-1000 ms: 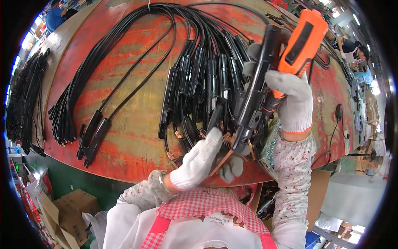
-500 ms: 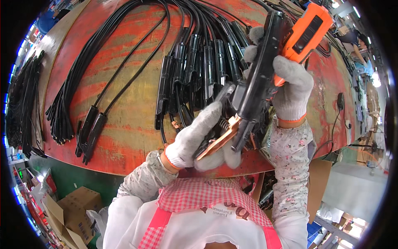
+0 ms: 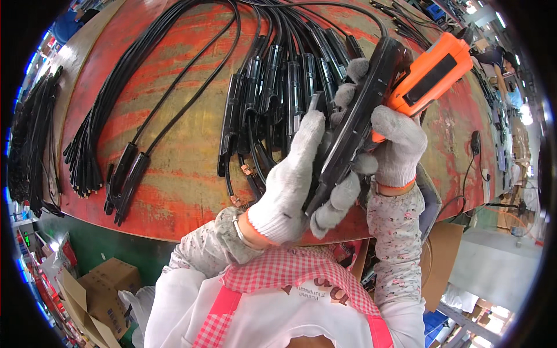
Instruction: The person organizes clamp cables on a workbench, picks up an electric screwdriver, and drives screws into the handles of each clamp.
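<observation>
A long black-cased clamp (image 3: 355, 124) is held slantwise in front of me, its upper end joined to a black cable. My gloved left hand (image 3: 287, 188) is closed round its lower part, palm on one side and fingertips curling up on the other. Higher up, my gloved right hand (image 3: 400, 142) has fingers round the casing from behind. The same hand also holds an orange hand tool (image 3: 458, 58) with a black side panel; its tip is hidden near the glove. Past the left fingertips lie several similar black-cased pieces (image 3: 293, 90) on cables.
The worn red table (image 3: 174, 191) curves round in front. On its left lie bundled black cables (image 3: 96, 139) and two separate cased cable ends (image 3: 133, 180). A thin corded black item (image 3: 476, 142) rests at right. Cardboard boxes (image 3: 113, 290) stand below at left.
The clamp and orange tool have come lower and closer to me. My left hand has moved up along the clamp, and the copper-coloured jaw and spring seen before are now hidden.
</observation>
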`<action>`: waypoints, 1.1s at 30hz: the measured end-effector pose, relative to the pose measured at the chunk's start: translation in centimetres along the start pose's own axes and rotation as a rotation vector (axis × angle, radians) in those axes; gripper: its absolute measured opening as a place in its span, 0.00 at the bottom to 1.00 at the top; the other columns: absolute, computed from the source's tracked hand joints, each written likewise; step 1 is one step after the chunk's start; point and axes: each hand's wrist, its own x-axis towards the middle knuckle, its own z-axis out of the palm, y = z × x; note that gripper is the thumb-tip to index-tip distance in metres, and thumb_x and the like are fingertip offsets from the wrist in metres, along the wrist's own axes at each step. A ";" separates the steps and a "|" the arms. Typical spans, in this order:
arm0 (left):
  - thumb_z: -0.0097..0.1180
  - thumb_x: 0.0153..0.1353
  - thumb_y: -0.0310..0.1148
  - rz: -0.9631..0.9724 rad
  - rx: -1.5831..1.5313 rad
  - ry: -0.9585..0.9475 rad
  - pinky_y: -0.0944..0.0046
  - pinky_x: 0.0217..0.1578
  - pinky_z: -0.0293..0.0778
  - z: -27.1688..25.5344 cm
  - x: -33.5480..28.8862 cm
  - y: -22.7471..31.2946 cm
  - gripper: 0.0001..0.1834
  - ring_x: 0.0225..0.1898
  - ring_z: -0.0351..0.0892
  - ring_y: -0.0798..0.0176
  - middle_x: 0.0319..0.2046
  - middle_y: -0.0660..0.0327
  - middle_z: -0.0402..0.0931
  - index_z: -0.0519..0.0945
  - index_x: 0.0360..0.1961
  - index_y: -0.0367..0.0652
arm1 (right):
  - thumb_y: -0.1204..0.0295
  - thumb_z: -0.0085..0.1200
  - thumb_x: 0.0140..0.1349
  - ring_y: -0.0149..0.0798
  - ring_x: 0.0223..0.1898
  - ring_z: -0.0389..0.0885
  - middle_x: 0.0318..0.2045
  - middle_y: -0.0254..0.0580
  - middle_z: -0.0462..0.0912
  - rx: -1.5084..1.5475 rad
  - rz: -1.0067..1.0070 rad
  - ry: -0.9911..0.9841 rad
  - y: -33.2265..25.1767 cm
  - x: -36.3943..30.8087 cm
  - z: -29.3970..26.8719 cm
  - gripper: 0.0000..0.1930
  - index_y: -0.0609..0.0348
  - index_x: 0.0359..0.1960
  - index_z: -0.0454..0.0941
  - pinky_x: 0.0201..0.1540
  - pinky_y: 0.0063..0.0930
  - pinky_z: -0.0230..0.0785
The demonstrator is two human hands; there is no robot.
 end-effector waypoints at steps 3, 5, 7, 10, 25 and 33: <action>0.30 0.64 0.68 -0.036 0.225 0.130 0.70 0.04 0.53 0.7 -0.1 -0.2 0.39 0.05 0.57 0.68 0.10 0.64 0.65 0.77 0.36 0.41 | 0.69 0.58 0.50 0.45 0.34 0.84 0.40 0.53 0.81 -0.049 -0.034 0.055 0.2 -0.6 -0.2 0.34 0.72 0.59 0.64 0.40 0.36 0.81; 0.31 0.64 0.69 -0.073 0.200 0.105 0.70 0.05 0.53 0.3 0.2 -0.7 0.39 0.05 0.57 0.68 0.10 0.64 0.65 0.77 0.35 0.41 | 0.72 0.58 0.50 0.45 0.34 0.84 0.40 0.54 0.81 -0.040 -0.056 0.102 0.0 -1.2 -0.5 0.32 0.72 0.57 0.65 0.38 0.36 0.81; 0.30 0.62 0.71 -0.109 0.280 0.097 0.70 0.06 0.52 0.3 0.3 -0.9 0.40 0.05 0.56 0.69 0.10 0.65 0.64 0.77 0.35 0.42 | 0.74 0.58 0.50 0.45 0.34 0.84 0.39 0.54 0.81 -0.098 -0.124 0.133 -0.7 -1.5 -0.3 0.30 0.71 0.56 0.66 0.38 0.35 0.81; 0.56 0.60 0.53 0.331 1.001 0.143 0.64 0.26 0.73 -0.4 -0.5 -1.4 0.25 0.20 0.76 0.62 0.18 0.60 0.75 0.77 0.42 0.40 | 0.80 0.58 0.51 0.40 0.34 0.84 0.37 0.48 0.82 -0.191 -0.250 0.217 -1.6 -1.8 0.0 0.23 0.64 0.51 0.71 0.37 0.30 0.78; 0.55 0.60 0.34 -0.092 0.825 0.217 0.74 0.17 0.62 3.1 4.0 -5.4 0.08 0.16 0.66 0.77 0.19 0.69 0.70 0.74 0.36 0.40 | 0.69 0.51 0.60 0.37 0.26 0.79 0.29 0.43 0.79 -1.282 -0.965 1.064 -4.7 -12.0 -11.7 0.12 0.67 0.39 0.75 0.30 0.28 0.74; 0.51 0.61 0.35 -0.283 0.909 0.260 0.70 0.07 0.61 2.1 5.4 -7.4 0.10 0.09 0.64 0.72 0.16 0.64 0.69 0.69 0.34 0.39 | 0.77 0.53 0.55 0.41 0.21 0.78 0.23 0.50 0.78 -0.102 -0.865 0.735 -2.7 -12.1 -11.2 0.19 0.68 0.48 0.65 0.28 0.38 0.77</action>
